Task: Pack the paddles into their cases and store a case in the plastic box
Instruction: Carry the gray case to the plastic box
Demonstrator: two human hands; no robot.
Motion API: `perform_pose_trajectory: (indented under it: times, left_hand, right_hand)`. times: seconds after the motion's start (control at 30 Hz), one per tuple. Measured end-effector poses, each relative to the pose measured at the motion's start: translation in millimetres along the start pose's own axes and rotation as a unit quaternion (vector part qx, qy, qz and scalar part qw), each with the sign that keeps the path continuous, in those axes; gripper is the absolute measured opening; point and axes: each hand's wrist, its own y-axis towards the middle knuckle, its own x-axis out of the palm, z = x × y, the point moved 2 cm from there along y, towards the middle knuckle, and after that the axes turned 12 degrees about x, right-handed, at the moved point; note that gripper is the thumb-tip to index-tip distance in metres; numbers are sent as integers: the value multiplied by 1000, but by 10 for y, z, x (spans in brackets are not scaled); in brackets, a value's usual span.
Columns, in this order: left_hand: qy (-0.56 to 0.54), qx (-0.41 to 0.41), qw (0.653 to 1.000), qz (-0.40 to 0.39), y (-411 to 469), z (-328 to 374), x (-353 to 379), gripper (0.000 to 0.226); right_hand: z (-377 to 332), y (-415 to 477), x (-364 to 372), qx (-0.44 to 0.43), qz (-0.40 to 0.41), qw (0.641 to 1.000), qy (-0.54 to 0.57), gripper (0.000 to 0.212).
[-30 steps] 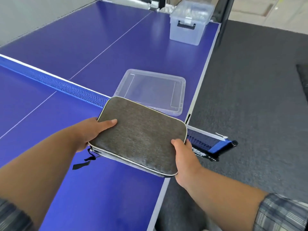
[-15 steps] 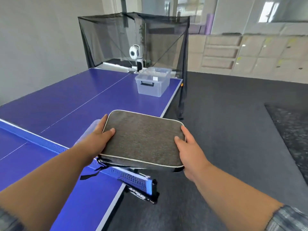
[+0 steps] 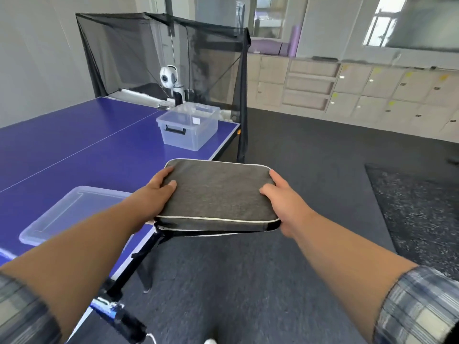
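A grey fabric paddle case (image 3: 218, 194) with white piping is held flat in the air beside the table's right edge. My left hand (image 3: 155, 194) grips its left side and my right hand (image 3: 283, 202) grips its right side. A black strap hangs from the case's near left corner. The clear plastic box (image 3: 188, 130) stands open on the far right corner of the blue table (image 3: 74, 145), well beyond the case. Its clear lid (image 3: 72, 209) lies flat on the table to the left of my left forearm. No paddle is in sight.
The net post (image 3: 116, 316) sticks out at the table's near edge under my left arm. A black catch net with a white ball machine (image 3: 171, 80) stands at the table's far end. Dark carpet floor lies to the right, with cabinets along the back wall.
The view has swung up and moved along the table's right side. The case, held in both hands, has left the table and moved out past the net toward the far end.
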Motion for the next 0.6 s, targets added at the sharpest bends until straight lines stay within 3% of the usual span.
perform_pose_trajectory:
  times: [0.33, 0.47, 0.6]
  left_hand:
    - [-13, -1, 1000, -5, 2069, 150, 601, 49]
    - [-2, -1, 1000, -1, 3041, 322, 648, 48]
    - [14, -11, 1000, 4, 3824, 430, 657, 48]
  right_hand:
    - [-1032, 1867, -433, -7, 3, 1000, 0, 66]
    - [-1534, 2626, -478, 4, -10, 1000, 11, 78]
    - [-1861, 3365, -459, 0, -18, 999, 26, 76]
